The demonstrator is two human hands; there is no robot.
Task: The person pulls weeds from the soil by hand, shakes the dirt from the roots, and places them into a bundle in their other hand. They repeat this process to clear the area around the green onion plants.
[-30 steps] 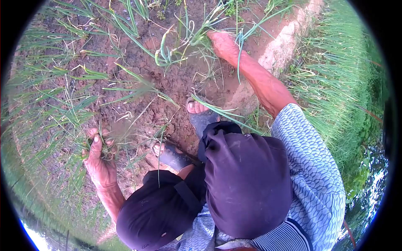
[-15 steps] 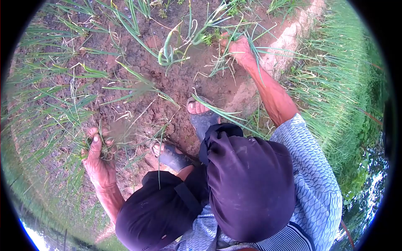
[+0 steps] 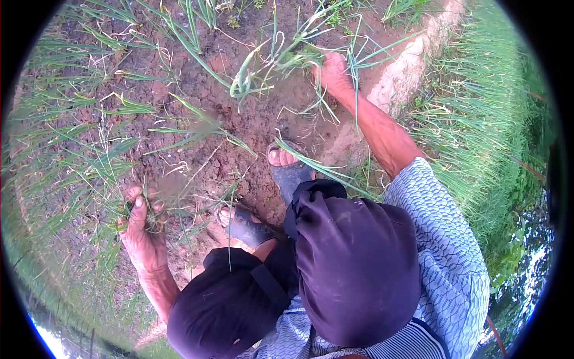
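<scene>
My left hand (image 3: 143, 236) is closed, thumb pressed over the fingers, on a bunch of pulled weeds (image 3: 149, 221) whose thin stems trail out sideways. My right hand (image 3: 335, 73) is low over the soil beside a drooping onion plant (image 3: 244, 81). Its fingers are curled around a tuft of grassy weeds (image 3: 302, 58) at the plant's base, and the fingertips are partly hidden. Long green leaves (image 3: 355, 66) stand up by its wrist. Thin pale stalks hang below the right hand.
Rows of onion plants (image 3: 128, 107) grow on the left in damp brown soil (image 3: 209, 90). A raised earth ridge (image 3: 391, 78) runs along the right, with dense green plants (image 3: 478, 125) beyond. My sandalled feet (image 3: 290, 170) and dark-covered knees (image 3: 359, 263) are below.
My right hand has shifted slightly left, towards the base of the onion plant, over the small leafy weed there. My left hand stays nearly still with its bunch.
</scene>
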